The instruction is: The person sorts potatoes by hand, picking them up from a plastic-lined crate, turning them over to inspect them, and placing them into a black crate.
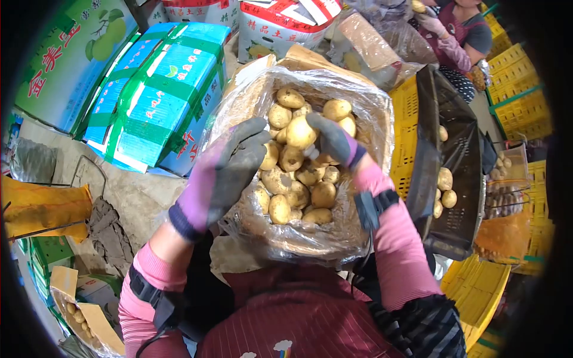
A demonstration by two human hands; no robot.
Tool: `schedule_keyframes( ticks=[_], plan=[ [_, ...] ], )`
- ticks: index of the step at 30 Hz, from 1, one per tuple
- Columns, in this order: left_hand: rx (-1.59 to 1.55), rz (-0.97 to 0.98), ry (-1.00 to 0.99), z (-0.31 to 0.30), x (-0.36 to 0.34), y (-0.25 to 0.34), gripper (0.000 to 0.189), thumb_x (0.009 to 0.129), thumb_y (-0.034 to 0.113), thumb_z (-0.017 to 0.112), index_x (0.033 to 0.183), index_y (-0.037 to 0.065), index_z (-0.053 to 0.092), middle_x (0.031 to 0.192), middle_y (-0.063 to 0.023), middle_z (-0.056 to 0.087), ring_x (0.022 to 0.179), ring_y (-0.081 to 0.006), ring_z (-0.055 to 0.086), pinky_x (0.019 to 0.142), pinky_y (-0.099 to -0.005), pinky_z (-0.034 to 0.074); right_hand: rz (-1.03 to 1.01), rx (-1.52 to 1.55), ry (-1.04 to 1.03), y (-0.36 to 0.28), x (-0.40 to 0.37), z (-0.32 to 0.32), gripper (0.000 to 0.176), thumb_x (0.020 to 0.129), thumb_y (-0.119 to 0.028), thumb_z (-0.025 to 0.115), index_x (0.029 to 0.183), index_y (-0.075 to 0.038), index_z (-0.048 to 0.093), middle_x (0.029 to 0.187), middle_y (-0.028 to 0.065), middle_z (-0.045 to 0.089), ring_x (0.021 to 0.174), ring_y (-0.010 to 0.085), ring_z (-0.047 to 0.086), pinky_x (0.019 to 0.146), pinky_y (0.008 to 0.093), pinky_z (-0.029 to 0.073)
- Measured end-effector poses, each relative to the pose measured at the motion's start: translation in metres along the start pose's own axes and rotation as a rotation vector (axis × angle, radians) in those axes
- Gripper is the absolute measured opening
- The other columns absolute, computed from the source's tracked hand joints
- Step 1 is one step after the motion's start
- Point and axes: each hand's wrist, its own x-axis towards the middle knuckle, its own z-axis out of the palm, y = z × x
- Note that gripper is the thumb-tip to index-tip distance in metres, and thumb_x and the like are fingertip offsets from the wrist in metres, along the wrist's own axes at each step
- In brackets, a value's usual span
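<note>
My right hand (339, 142), in a dark grey and purple glove, grips a pale yellow potato (300, 132) above the box. Its fingers lie against the potato's right side. Opposite it, my left hand (242, 156) is gloved alike and held over the box's left side. Its fingers are stretched out, and I see nothing in them. Below both hands, many potatoes (279, 209) fill the bottom of a cardboard box (380, 113) lined with clear plastic film (256, 230). Some potatoes have brown, earthy patches. My hands hide part of the pile.
At right stands a yellow crate (404, 140) beside a black-lined trough (459, 209) with several potatoes. Blue cartons (158, 89) with green tape stand at left, white-and-red cartons (286, 33) behind. Another person (456, 36) works at the upper right. An orange sack (48, 209) lies far left.
</note>
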Motion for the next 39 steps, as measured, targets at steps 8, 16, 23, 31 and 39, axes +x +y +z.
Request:
schedule_keyframes(
  ticks=[8, 16, 23, 31, 39],
  plan=[
    [0.185, -0.02, -0.321, 0.035, -0.017, -0.023, 0.073, 0.091, 0.006, 0.06, 0.157, 0.0, 0.028, 0.151, -0.0164, 0.043, 0.131, -0.0217, 0.051, 0.108, -0.0329, 0.042, -0.237, 0.323, -0.043, 0.014, -0.135, 0.095, 0.07, 0.099, -0.013, 0.057, 0.159, -0.005, 0.022, 0.145, 0.0169, 0.05, 0.119, 0.029, 0.063, 0.097, 0.0385, 0.054],
    [0.367, 0.008, -0.354, 0.06, -0.019, -0.025, 0.048, 0.105, 0.032, 0.054, 0.141, 0.001, 0.053, 0.119, -0.0081, 0.067, 0.094, -0.012, 0.066, 0.078, -0.026, 0.055, -0.582, -0.708, 0.374, 0.004, -0.194, 0.114, 0.084, 0.09, -0.008, 0.072, 0.159, -0.004, 0.024, 0.153, 0.0142, 0.042, 0.141, 0.0217, 0.04, 0.116, 0.0358, 0.035],
    [0.136, -0.158, -0.279, 0.076, -0.022, -0.016, 0.044, 0.106, 0.034, 0.049, 0.134, 0.001, 0.058, 0.112, -0.0118, 0.067, 0.094, -0.017, 0.067, 0.08, -0.0289, 0.055, -0.401, 0.134, 0.391, 0.02, -0.221, 0.084, 0.059, 0.098, -0.043, 0.064, 0.14, -0.004, 0.051, 0.113, 0.0121, 0.068, 0.084, 0.0168, 0.07, 0.073, 0.0291, 0.057],
    [-0.103, 0.081, 0.019, 0.033, -0.003, 0.025, 0.052, 0.107, 0.035, 0.044, 0.145, 0.0, 0.045, 0.132, -0.0151, 0.061, 0.117, -0.0222, 0.064, 0.097, -0.0315, 0.054, -0.783, 0.312, 0.635, -0.019, -0.21, -0.001, 0.052, 0.101, -0.045, 0.056, 0.135, -0.006, 0.053, 0.135, 0.0155, 0.061, 0.111, 0.0295, 0.066, 0.093, 0.0395, 0.057],
    [0.128, 0.167, 0.107, 0.031, -0.015, 0.044, 0.061, 0.106, 0.042, 0.045, 0.148, -0.003, 0.042, 0.133, -0.016, 0.06, 0.114, -0.0199, 0.063, 0.096, -0.0295, 0.053, 0.052, -1.334, 0.313, 0.088, -0.014, -0.009, 0.087, 0.084, -0.032, 0.074, 0.157, -0.012, 0.03, 0.154, 0.0255, 0.04, 0.137, 0.0386, 0.048, 0.112, 0.0425, 0.041]
  ],
)
